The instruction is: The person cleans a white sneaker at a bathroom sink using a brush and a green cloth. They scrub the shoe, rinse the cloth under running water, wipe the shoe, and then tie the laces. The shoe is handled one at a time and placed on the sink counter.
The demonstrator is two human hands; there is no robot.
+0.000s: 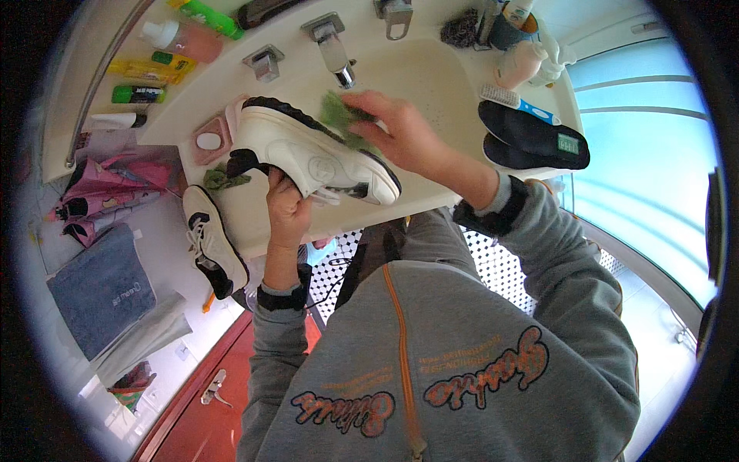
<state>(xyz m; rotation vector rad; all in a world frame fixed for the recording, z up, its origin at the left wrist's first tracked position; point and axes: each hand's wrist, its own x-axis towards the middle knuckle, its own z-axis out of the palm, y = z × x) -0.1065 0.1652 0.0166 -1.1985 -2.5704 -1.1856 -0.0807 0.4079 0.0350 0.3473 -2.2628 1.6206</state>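
Observation:
A white shoe (pixel 312 159) with a black sole edge lies tilted on its side over the washbasin (pixel 444 75). My left hand (pixel 288 208) grips it at the collar, with some fingers hidden inside the opening. In my right hand (pixel 404 130) is a green scouring pad (pixel 340 118), slightly blurred, against or very near the sole edge. A second white shoe (pixel 216 242) with loose laces stands on the basin's left edge. Between that shoe and my left hand lies another green pad (pixel 225 178).
A pink soap dish (pixel 211 138) holds white soap. Behind the shoe is a chrome faucet (pixel 335 52). On the right rim, a blue and white brush (pixel 519 104) rests on black insoles (pixel 531 138), near several bottles (pixel 522 63). More bottles (pixel 185 40) line a shelf at upper left.

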